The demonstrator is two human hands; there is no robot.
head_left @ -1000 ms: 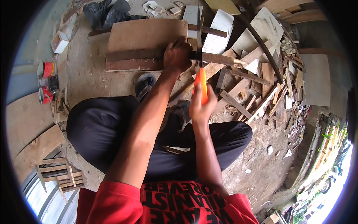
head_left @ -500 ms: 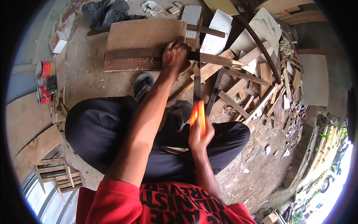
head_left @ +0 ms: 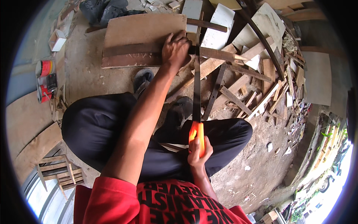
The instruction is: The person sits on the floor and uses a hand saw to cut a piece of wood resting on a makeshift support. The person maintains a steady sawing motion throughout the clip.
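Observation:
A handsaw with an orange handle is in my right hand, its fingers wrapped round the grip. The long blade points away from me and crosses a dark wooden strip. My left hand is closed on that strip just left of the blade, bearing down on it. Beneath the strip lies a brown wooden board, whose right edge ends close to the blade. The strip's right end sticks out past the board, with a pale, splintered tip. How deep the blade sits in the wood cannot be made out.
Scrap wood and white panels are heaped at the right. Black plastic bags lie far left, and red paint cans stand along the left wall. My shoes are close to the blade. A slatted wooden piece lies lower left.
My right hand has pulled the handsaw back toward me, so its handle is now nearer my body. The left hand stays on the strip, its fingers slightly shifted.

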